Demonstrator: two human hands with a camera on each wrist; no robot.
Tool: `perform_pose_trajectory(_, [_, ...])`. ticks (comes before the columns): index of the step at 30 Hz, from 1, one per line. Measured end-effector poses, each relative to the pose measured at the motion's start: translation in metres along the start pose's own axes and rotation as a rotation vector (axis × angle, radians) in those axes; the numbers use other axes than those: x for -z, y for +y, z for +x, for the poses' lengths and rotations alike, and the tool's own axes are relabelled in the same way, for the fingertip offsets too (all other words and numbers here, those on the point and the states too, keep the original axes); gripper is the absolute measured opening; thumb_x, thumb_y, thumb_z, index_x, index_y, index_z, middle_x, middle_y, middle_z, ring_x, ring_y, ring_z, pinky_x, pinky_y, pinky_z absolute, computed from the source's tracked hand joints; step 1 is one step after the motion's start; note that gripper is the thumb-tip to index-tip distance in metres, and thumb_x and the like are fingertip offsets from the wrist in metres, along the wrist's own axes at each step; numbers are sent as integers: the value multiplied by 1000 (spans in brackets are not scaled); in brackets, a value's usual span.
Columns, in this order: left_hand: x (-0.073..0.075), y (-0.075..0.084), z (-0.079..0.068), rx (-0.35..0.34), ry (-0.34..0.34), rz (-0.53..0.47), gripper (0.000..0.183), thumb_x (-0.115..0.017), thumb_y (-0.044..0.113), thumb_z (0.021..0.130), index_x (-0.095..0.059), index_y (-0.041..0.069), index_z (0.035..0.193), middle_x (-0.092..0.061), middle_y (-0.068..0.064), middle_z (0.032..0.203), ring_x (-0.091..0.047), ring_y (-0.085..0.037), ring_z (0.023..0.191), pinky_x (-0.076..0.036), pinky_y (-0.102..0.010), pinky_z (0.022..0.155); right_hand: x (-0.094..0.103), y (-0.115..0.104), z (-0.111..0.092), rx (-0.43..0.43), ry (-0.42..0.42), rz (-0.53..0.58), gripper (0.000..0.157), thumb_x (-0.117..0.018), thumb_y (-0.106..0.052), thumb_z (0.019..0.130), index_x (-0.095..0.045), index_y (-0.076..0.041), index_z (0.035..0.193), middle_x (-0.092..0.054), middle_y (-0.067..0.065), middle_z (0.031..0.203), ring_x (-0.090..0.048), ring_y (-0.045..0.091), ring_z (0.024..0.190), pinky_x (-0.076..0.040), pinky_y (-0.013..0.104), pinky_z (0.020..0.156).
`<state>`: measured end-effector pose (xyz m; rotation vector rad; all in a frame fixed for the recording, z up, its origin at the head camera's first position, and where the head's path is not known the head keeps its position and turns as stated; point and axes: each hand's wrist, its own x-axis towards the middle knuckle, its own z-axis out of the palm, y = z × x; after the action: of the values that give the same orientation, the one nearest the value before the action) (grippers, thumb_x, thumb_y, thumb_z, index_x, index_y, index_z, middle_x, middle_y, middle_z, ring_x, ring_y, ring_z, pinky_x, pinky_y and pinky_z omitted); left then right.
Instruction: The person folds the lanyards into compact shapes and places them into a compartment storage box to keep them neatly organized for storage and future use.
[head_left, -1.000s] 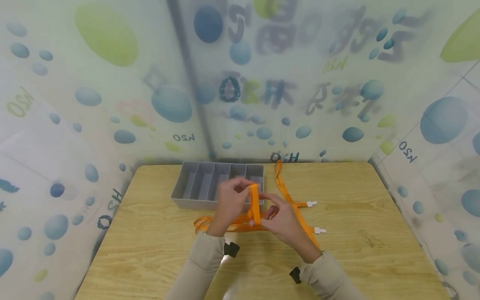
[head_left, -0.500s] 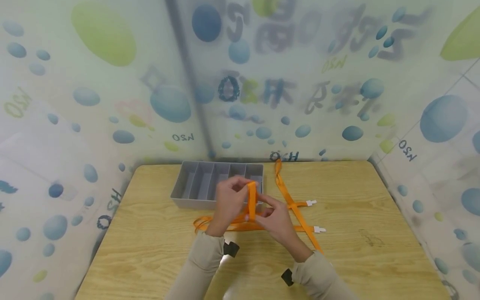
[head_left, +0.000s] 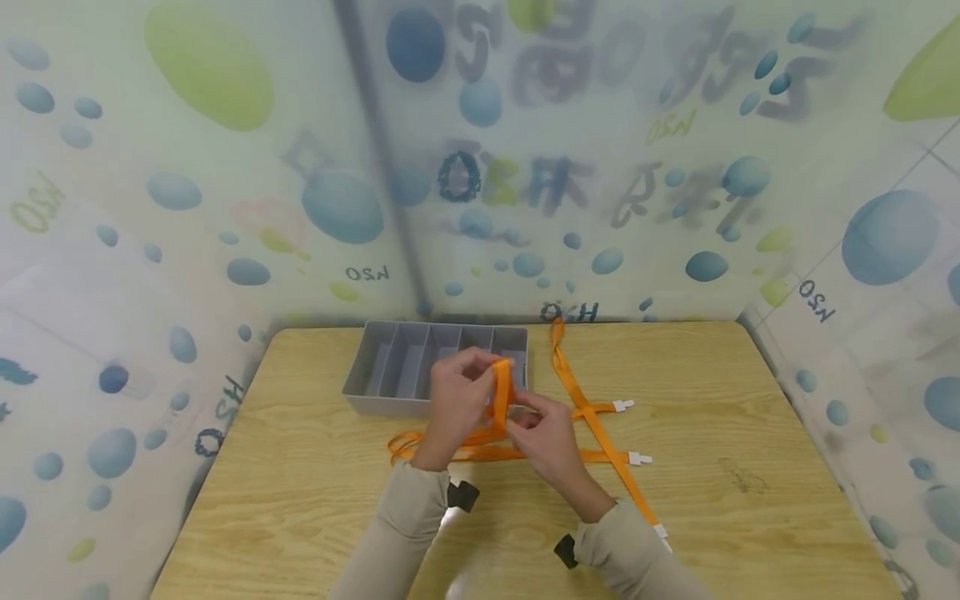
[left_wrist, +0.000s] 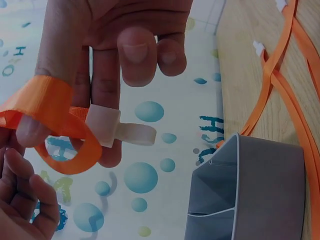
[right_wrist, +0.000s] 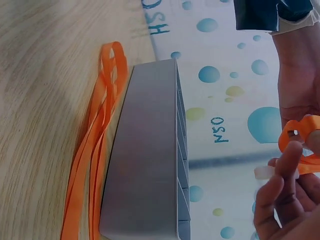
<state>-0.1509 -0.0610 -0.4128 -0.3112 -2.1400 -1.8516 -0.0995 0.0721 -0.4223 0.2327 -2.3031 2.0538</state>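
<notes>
An orange lanyard (head_left: pixel 501 400) is wound into a small loop, held up in front of the grey box. My left hand (head_left: pixel 459 400) grips it, with the strap wrapped round a finger in the left wrist view. A white plastic clip (left_wrist: pixel 103 126) on the lanyard lies against the fingers there. My right hand (head_left: pixel 551 437) comes in from the right, its thumb and forefinger pinching the loop's side. In the right wrist view, the fingers of that hand (right_wrist: pixel 285 200) overlap the strap and clip.
A grey box (head_left: pixel 386 407) with several compartments stands at the table's back. Orange lanyards (head_left: pixel 573 387) with white end clips (head_left: pixel 640 458) lie crossed to its right, and more strap (head_left: pixel 405 446) lies before it. A patterned curtain (head_left: pixel 622 225) hangs behind the wooden table (head_left: pixel 300 500).
My right hand has moved left, closer to my left hand. The loop has shifted slightly left and up and looks shorter. A lanyard's clip now shows beside the right sleeve.
</notes>
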Motion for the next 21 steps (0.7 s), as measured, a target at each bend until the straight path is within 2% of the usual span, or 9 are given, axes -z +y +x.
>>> perform_pose_trajectory(4, [0, 13, -1, -2, -2, 10, 8, -78, -1, 83, -73, -6, 81, -70, -17, 73, -54, -11, 55, -43, -20, 53, -1, 0, 0, 42, 10, 1, 26, -62, 13, 86, -69, 12, 110, -61, 22, 60, -48, 6, 43, -39, 19, 43])
perform_pose_trajectory(9, [3, 32, -2, -53, -13, -2, 5, -74, -7, 84, -72, -10, 80, -70, -21, 74, -53, -22, 54, -42, -20, 53, -2, -2, -1, 77, 27, -12, 22, -60, 14, 87, -70, 13, 106, -65, 16, 65, -50, 5, 45, -43, 20, 43])
perform_pose_trajectory(11, [2, 27, -1, -54, -13, -4, 5, -74, -7, 84, -72, -10, 80, -71, -21, 75, -55, -28, 54, -43, -19, 54, -2, -2, -1, 77, 31, -15, 21, -59, 15, 87, -70, 13, 104, -64, 15, 64, -50, 4, 45, -43, 20, 43])
perform_pose_trajectory(14, [1, 13, 1, -52, -11, 10, 5, -75, -6, 83, -73, -9, 82, -72, -19, 76, -56, -28, 55, -44, -19, 54, -1, -1, -1, 82, 33, -25, 19, -57, 16, 87, -71, 13, 100, -62, 10, 61, -50, 6, 44, -42, 19, 43])
perform_pose_trajectory(16, [1, 5, 2, -59, -14, 19, 5, -76, -5, 83, -73, -9, 82, -72, -19, 77, -57, -27, 55, -46, -20, 55, 0, 6, 1, 88, 22, -31, 19, -56, 16, 88, -71, 13, 99, -60, 9, 58, -49, 8, 43, -41, 19, 41])
perform_pose_trajectory(21, [5, 0, 4, -57, -51, 39, 3, -76, 0, 85, -76, -2, 83, -74, -11, 79, -59, -20, 57, -48, -23, 56, 3, 29, 3, 84, -46, -12, 17, -58, 11, 92, -72, 9, 100, -55, 14, 54, -45, 8, 42, -37, 20, 39])
